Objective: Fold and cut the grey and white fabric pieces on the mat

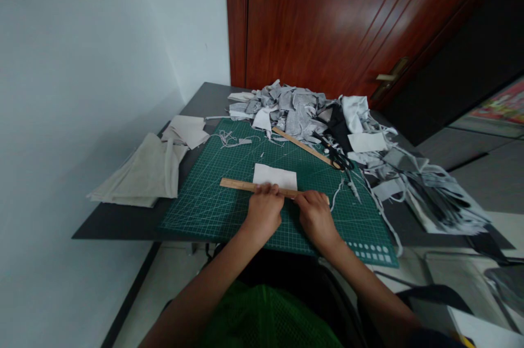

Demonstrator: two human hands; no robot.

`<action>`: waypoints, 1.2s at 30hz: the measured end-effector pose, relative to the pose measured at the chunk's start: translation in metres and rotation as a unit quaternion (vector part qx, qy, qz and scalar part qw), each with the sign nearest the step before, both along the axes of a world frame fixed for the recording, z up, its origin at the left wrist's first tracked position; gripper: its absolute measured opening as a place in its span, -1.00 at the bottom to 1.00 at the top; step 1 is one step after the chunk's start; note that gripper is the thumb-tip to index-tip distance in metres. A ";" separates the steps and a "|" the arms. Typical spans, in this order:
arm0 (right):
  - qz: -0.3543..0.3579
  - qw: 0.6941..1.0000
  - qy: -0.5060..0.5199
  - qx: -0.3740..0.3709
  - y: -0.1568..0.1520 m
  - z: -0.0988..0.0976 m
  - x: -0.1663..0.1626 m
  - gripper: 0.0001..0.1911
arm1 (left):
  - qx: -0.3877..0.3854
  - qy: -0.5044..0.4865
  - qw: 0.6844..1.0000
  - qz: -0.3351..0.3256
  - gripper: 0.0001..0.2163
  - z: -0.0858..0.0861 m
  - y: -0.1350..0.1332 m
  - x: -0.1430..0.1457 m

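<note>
A wooden ruler [237, 185] lies across the green cutting mat [204, 206], over the near edge of a small white fabric rectangle [275, 175]. My left hand [264, 211] presses its fingertips down on the ruler's middle. My right hand [314, 216] sits just to the right, fingers curled against the ruler's right end; whether it holds a tool is hidden.
A second wooden ruler [303, 147] and black scissors [338, 157] lie at the mat's far right. A heap of grey, white and black fabric scraps [298, 111] covers the table's back and right. Folded beige cloth [147, 173] lies left. A wooden door [347, 21] stands behind.
</note>
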State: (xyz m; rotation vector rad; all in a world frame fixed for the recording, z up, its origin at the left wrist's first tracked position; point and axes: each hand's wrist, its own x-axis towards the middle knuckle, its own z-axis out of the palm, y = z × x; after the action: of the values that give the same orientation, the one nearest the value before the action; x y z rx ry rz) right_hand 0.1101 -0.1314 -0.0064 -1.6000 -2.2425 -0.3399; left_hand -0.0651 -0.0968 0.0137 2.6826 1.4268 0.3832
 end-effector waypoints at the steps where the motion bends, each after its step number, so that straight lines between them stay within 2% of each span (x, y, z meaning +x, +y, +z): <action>1: -0.008 1.000 -0.006 -0.002 -0.002 0.002 0.002 -0.64 | 0.003 -0.002 1.000 -0.002 -0.74 -0.001 0.000 0.000; 5: -0.044 0.999 -0.028 -0.003 -0.011 0.009 0.015 -0.72 | 0.010 -0.012 1.000 -0.002 -0.74 -0.004 0.000 -0.001; 7: -0.062 0.998 -0.005 0.005 -0.013 0.012 0.019 -0.78 | 0.009 -0.014 1.000 -0.001 -0.77 -0.003 -0.001 0.000; 9: -0.054 0.996 0.065 0.011 -0.011 0.012 0.019 -0.83 | 0.010 -0.020 1.000 0.007 -0.79 -0.002 -0.003 0.002; 12: -0.007 0.978 0.207 -0.016 -0.002 0.008 0.011 -0.87 | 0.016 -0.025 0.999 0.029 -0.71 -0.001 -0.007 0.006; 15: 0.000 0.960 0.273 -0.056 0.008 0.001 0.005 -0.86 | 0.021 -0.022 0.999 0.043 -0.62 -0.003 -0.012 0.012; 19: -0.030 0.957 0.280 -0.071 0.009 -0.002 0.006 -0.87 | 0.042 -0.019 0.998 0.043 -0.52 -0.011 -0.018 0.020; 24: -0.056 0.957 0.276 -0.071 0.006 -0.001 0.010 -0.85 | 0.056 -0.025 0.998 0.030 -0.52 -0.023 -0.019 0.025; 29: -0.065 0.952 0.288 -0.078 0.006 -0.003 0.010 -0.85 | 0.042 -0.041 0.998 0.034 -0.54 -0.025 -0.017 0.025; 32: -0.030 0.943 0.313 -0.106 0.005 0.006 0.009 -0.87 | 0.049 -0.032 0.998 0.027 -0.57 -0.025 -0.015 0.023; 34: 0.010 0.935 0.337 -0.107 0.005 0.021 0.011 -0.89 | 0.050 -0.030 0.998 0.024 -0.57 -0.023 -0.014 0.022; 36: 0.039 0.933 0.351 -0.075 0.009 0.043 0.015 -0.89 | 0.049 -0.030 0.998 0.023 -0.58 -0.021 -0.012 0.020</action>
State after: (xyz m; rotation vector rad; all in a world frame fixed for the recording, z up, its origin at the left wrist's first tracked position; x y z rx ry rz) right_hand 0.1253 -0.1227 0.0361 -1.3930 -1.7834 0.3859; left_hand -0.0450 -0.1090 -0.0071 2.6916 1.4910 0.5465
